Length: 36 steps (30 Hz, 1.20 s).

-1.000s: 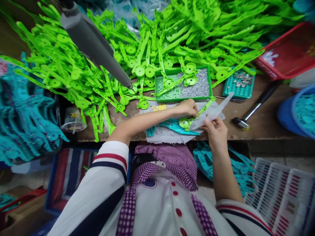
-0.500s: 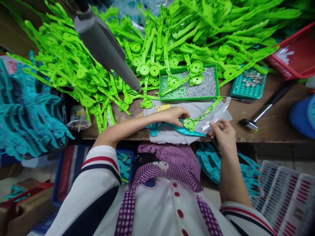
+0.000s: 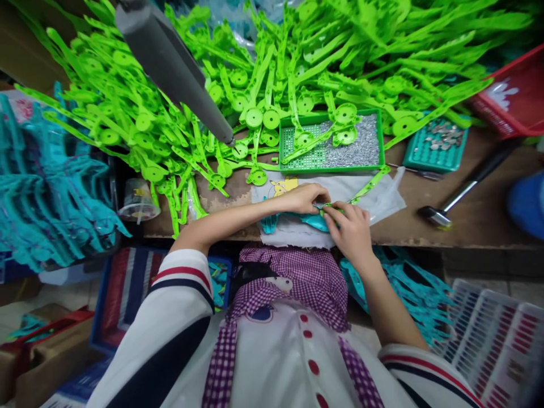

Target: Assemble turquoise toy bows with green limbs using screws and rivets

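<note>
My left hand (image 3: 302, 198) and my right hand (image 3: 349, 226) meet over a green plastic arm (image 3: 369, 186) with a round disc end, laid on a teal plastic piece (image 3: 312, 222) on a white cloth (image 3: 293, 235). Both hands have their fingers curled and pinched at the disc end, which they hide. A clear plastic bag (image 3: 386, 197) lies just right of my right hand. Behind the hands stands a green tray (image 3: 331, 165) holding small silver parts.
A big heap of green plastic arms (image 3: 255, 73) covers the back of the wooden bench (image 3: 467, 221). A grey tool arm (image 3: 178, 71) slants down from upper left. A hammer (image 3: 450, 207), a teal tray (image 3: 433, 148), a red basket (image 3: 510, 96) sit right; teal parts (image 3: 51, 198) pile left.
My right hand has let go of the clear bag and moved left onto the disc end of the green arm, joining my left hand. The view has shifted slightly.
</note>
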Tool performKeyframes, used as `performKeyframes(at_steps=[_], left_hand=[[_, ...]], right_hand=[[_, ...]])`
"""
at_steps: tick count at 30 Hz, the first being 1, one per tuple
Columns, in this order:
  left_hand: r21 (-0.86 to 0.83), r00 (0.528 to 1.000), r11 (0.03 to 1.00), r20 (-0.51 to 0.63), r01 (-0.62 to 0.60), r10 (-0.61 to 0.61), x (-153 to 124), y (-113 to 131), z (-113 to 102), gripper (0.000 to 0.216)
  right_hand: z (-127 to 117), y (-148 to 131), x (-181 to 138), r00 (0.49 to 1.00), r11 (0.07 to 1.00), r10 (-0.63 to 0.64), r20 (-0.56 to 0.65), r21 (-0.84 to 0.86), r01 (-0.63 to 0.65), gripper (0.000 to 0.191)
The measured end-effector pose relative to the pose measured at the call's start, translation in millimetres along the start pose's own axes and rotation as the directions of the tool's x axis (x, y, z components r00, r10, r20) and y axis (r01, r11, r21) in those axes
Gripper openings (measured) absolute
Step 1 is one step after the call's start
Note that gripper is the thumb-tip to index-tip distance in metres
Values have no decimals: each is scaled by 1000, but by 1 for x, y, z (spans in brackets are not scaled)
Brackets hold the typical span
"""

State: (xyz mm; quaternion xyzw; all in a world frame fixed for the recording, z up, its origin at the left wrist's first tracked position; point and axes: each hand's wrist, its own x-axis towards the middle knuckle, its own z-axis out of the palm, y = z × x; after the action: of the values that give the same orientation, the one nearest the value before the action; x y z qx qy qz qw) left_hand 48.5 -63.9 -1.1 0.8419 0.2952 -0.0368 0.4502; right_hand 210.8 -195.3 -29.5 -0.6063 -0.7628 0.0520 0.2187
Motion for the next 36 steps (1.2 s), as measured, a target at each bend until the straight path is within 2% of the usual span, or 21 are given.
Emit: performKeyframes(at_steps=[5,7,8,9,11,12,13,15,17,21,24,27,32,36], left_hand=[[43,1000,999,18,12,-13,2,3,0,42],[46,999,999,43,10,-12,3,4,-2,42],[44,998,999,60,10,-13,3,4,-3,44],[38,997,999,79,13,-16,3,4,-6,46],[15,990,1000,139,21,-23,3,3,-11,51],[-2,985,1000,170,23,-22,4,3,-14,54],[-17,980,1000,196,23,-20,5,3,-17,57],[-36,978,999,210,18,-10,8,5,-20,62],[-37,983,999,182,9,-2,12,7,-20,64],[13,986,999,160,-49,46,20,12,-11,60],[66,988,995,140,-76,66,22,10,-5,58],[48,988,997,143,-62,55,22,7,-3,60],[44,990,997,128,-59,53,20,0,-1,54],[18,990,997,120,-80,77,21,-6,3,52]], right_hand=[[-10,4,-1,999,999,15,32,40,-16,30],[-22,15,-7,990,986,137,-32,100,-133,35],[-29,24,-10,964,963,254,-84,117,-243,39],[-35,33,-12,912,918,391,-125,118,-377,43],[-45,52,-16,764,774,632,-126,72,-629,52],[-47,59,-15,703,707,706,-83,26,-707,57],[-48,64,-14,662,662,749,-26,-24,-749,63],[-48,69,-8,631,635,772,74,-93,-767,71],[-46,68,0,624,634,773,114,-130,-762,73],[-54,71,11,593,613,790,155,-219,-759,62],[-65,77,10,618,638,770,161,-217,-738,55],[-71,74,8,640,647,762,102,-183,-740,51],[-62,55,8,661,661,745,86,-222,-716,53],[-57,60,3,690,696,717,99,-153,-701,54]])
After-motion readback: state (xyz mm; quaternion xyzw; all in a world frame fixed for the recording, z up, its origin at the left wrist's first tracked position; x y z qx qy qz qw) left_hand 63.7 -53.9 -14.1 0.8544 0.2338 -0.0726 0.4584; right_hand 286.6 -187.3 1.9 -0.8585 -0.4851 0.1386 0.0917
